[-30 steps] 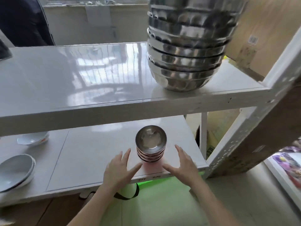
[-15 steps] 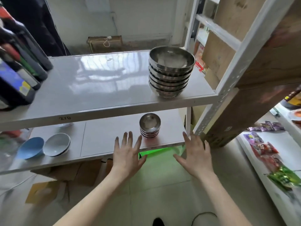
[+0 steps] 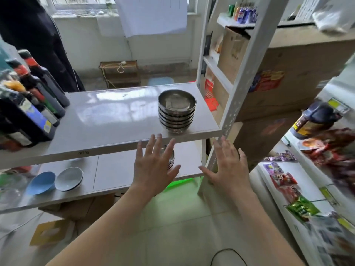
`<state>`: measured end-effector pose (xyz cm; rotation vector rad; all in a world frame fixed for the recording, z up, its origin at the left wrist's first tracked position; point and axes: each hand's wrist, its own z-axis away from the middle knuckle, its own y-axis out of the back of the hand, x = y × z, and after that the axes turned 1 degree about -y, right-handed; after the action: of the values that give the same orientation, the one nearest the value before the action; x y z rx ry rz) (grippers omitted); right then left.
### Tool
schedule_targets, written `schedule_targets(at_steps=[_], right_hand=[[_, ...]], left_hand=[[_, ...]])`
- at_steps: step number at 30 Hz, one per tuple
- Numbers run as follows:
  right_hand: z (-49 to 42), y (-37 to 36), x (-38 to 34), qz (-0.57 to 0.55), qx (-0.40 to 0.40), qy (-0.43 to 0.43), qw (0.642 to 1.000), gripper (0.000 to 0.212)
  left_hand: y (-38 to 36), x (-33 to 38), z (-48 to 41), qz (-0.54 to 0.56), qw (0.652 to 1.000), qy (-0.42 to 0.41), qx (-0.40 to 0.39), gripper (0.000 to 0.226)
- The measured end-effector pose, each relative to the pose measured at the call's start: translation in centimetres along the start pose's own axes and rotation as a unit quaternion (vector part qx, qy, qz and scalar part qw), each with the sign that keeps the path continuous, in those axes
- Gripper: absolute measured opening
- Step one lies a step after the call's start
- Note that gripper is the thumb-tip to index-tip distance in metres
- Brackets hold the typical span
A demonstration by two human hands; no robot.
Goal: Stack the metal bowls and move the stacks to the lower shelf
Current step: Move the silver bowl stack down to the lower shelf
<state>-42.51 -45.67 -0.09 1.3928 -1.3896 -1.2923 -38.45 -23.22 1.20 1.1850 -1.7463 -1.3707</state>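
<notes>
A tall stack of metal bowls (image 3: 177,111) stands near the right end of the upper shelf (image 3: 107,131). A shorter stack of metal bowls (image 3: 171,159) sits on the lower shelf (image 3: 115,171), mostly hidden behind my left hand (image 3: 154,164). My left hand is raised with fingers spread and holds nothing. My right hand (image 3: 226,164) is also spread and holds nothing, in front of the shelf's white corner post (image 3: 215,150). Both hands hover below the upper shelf's front edge, apart from the tall stack.
Dark sauce bottles (image 3: 28,104) crowd the upper shelf's left end. A blue bowl (image 3: 41,182) and a grey bowl (image 3: 69,179) lie on the lower shelf at left. Snack packets (image 3: 284,181) cover a shelf at right. Cardboard boxes (image 3: 288,77) stand behind the post.
My view has risen and pulled back from the shelves. Both hands lifted from beside the short stack on the lower shelf up toward the upper shelf's edge, still holding nothing.
</notes>
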Motion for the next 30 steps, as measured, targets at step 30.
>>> schedule_targets(at_steps=[30], right_hand=[[-26.8,-4.9,0.6,-0.487,-0.25,-0.079,0.833,0.094]], left_hand=[[-6.3,-4.5,-18.8,0.644,0.665,0.35,-0.144,0.095]])
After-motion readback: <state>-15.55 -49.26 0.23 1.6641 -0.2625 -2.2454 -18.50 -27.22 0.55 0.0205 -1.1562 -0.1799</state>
